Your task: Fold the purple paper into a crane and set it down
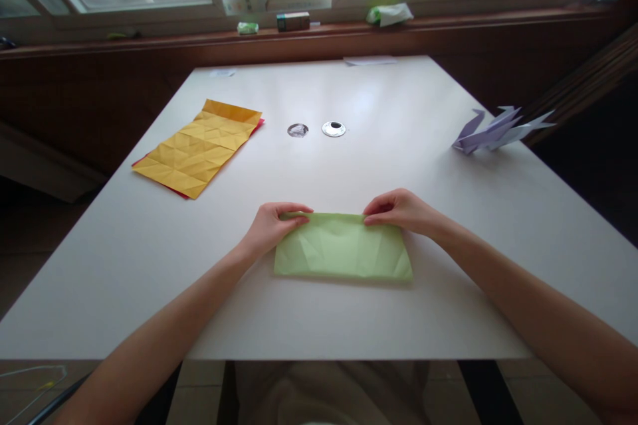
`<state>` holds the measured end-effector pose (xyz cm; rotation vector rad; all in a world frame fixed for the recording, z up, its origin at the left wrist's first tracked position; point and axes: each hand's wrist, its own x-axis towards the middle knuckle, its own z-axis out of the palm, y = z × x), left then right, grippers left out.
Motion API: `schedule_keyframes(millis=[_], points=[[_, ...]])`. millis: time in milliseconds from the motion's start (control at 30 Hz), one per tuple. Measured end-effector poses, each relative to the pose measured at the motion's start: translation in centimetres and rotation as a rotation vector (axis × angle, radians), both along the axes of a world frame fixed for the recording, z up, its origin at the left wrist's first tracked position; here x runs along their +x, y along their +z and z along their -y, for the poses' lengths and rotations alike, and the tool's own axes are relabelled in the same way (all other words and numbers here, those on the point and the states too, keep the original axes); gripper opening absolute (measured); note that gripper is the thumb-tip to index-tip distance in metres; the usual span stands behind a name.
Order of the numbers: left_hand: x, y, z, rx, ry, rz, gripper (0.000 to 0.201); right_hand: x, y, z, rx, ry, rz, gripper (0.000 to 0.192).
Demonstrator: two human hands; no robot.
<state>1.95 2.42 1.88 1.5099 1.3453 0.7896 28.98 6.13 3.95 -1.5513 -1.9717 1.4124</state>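
A light green sheet of paper (343,249), folded in half into a wide rectangle, lies on the white table (319,319) right in front of me. My left hand (272,224) pinches its far left corner, thumb on top. My right hand (399,209) pinches the far right part of the same top edge. The paper's near edge rests flat on the table.
A creased yellow sheet over a red one (199,146) lies at the left. Two round cable holes (316,129) sit mid-table. A folded lilac paper figure (493,131) rests near the right edge. Small boxes and wrappers (299,20) line the window sill.
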Motion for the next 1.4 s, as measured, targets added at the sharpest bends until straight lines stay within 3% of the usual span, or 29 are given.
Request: schedule_keyframes(millis=[333, 1400], points=[[-0.07, -0.02, 0.05, -0.006, 0.002, 0.004, 0.031, 0.01, -0.17, -0.11, 0.030, 0.016, -0.001, 0.028], [0.01, -0.05, -0.11, 0.007, 0.012, -0.026, 0.023, 0.11, -0.36, -0.24, 0.038, 0.035, -0.037, 0.025]])
